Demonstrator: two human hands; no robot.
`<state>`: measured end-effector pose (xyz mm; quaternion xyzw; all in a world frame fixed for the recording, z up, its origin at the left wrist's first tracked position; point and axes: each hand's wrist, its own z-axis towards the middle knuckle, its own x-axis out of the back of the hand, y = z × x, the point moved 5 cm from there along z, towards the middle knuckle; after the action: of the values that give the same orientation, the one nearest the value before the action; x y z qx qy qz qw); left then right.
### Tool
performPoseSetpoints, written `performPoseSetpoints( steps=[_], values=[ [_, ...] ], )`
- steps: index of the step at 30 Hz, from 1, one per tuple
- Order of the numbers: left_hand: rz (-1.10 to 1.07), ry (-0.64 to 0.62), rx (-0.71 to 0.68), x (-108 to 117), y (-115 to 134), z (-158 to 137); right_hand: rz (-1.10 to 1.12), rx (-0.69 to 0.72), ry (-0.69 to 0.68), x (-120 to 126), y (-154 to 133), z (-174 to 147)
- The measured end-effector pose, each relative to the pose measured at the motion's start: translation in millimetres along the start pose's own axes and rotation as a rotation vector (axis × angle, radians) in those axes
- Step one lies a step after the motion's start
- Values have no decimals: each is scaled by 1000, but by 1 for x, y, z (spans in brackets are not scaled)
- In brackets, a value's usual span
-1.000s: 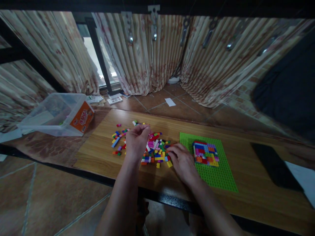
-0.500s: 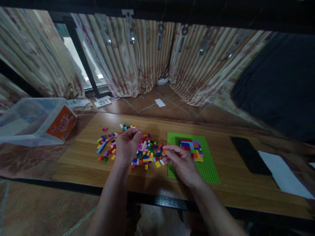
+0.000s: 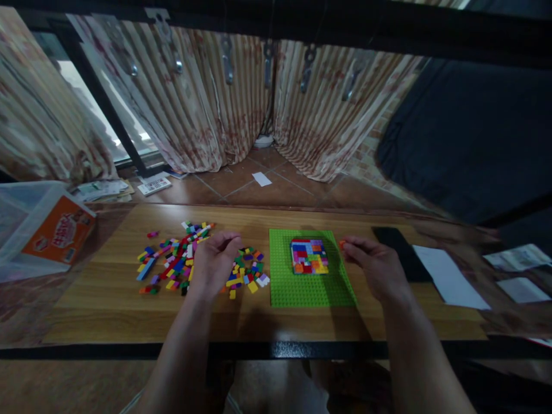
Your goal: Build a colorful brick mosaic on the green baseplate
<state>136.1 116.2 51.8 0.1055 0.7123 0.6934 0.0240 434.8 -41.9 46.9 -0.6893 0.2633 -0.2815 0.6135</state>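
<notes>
Between the thumb and fingers of my right hand (image 3: 371, 261) is a small orange toy brick (image 3: 342, 244), held just past the right edge of the green baseplate (image 3: 282, 287). A low square of many-coloured bricks (image 3: 309, 257) stands on the baseplate. My left hand (image 3: 214, 261) hovers over a scattered pile of loose bricks (image 3: 175, 264), its fingers pinched together. Whatever those fingers hold, if anything, is hidden from me. The hand also covers part of the pile.
A clear plastic box (image 3: 26, 224) with an orange label stands left of the wooden table (image 3: 107, 310). A black flat object (image 3: 399, 253) and a white sheet (image 3: 451, 279) lie at the right. Papers rest on the floor; striped curtains (image 3: 207, 103) hang behind.
My right hand has moved right with the orange brick, from the baseplate's left side to beyond its right edge. My left hand stays over the pile. The view has turned right.
</notes>
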Motion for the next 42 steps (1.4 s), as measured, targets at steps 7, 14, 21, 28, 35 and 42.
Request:
performPoseSetpoints(
  steps=[7, 14, 21, 28, 35, 42],
  values=[
    [30, -12, -27, -11, 1, -2, -400, 12, -218, -1, 10, -16],
    [134, -41, -81, -16, -1, -1, -503, 158, -293, -13, 9, -21],
    [164, -53, -122, -15, -2, -1, -455, 185, -282, -16, 17, -17],
    [183, -92, -158, -14, -5, 0, -366, 45, -273, -17, 22, -12],
    [157, -94, -147, -14, -3, -2, -262, -98, -308, -15, 26, -12],
    [112, -67, -122, -8, -2, -2, -203, -130, -262, -15, 32, -9]
  ],
)
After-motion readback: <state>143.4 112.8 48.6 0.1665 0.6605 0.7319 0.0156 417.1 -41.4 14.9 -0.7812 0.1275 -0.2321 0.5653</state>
